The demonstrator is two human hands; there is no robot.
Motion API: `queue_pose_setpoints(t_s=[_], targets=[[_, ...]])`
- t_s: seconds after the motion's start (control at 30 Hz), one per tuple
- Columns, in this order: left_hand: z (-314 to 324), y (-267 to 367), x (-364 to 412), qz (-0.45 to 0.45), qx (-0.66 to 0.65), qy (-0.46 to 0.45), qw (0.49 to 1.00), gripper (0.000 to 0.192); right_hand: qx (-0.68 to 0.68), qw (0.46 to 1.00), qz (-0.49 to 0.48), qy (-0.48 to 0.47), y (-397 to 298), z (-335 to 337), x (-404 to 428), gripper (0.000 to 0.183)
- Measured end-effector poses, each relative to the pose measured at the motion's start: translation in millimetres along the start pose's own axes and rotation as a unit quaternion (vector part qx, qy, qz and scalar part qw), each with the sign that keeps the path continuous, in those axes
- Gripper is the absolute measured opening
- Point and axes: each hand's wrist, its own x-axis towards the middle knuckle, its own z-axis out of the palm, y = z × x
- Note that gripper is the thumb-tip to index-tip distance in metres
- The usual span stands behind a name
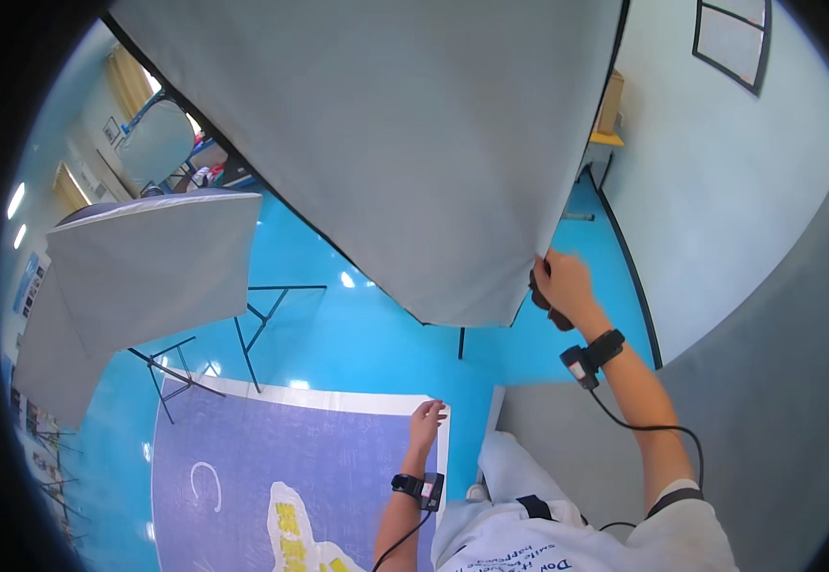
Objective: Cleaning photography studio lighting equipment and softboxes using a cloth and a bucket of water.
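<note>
A large grey fabric panel [386, 157] with dark edging hangs in front of me. At its lower right edge, my right hand [564, 286] pinches the fabric, and creases run out from the fingers. A dark object [551, 300] lies against the palm side of that hand; the hand partly hides it, and its kind is unclear. Lower down, my left hand [427, 423] appears over the top right corner of a purple printed sheet [328, 457] with a white border. Its fingers are slightly bent and apart, with nothing visible in them.
Another grey fabric panel [164, 272] stands left, near thin black metal legs [260, 332] on the glossy blue floor [378, 357]. A white wall [736, 179] with dark skirting rises at right. Cables run from black wrist devices [580, 366]. A cardboard box [609, 104] sits behind the large panel.
</note>
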Motion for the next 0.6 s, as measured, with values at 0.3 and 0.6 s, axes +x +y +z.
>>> queue_pose_setpoints(t_s=[0.3,0.6], targets=[[70,135,40,0.204,0.044,0.028,0.978,0.031,0.029,0.981,-0.003,-0.191,51,23,-60,0.042],[138,182,48,0.275,0.038,0.256,0.926,0.020,0.090,0.941,0.212,-0.247,262,21,-261,0.033]])
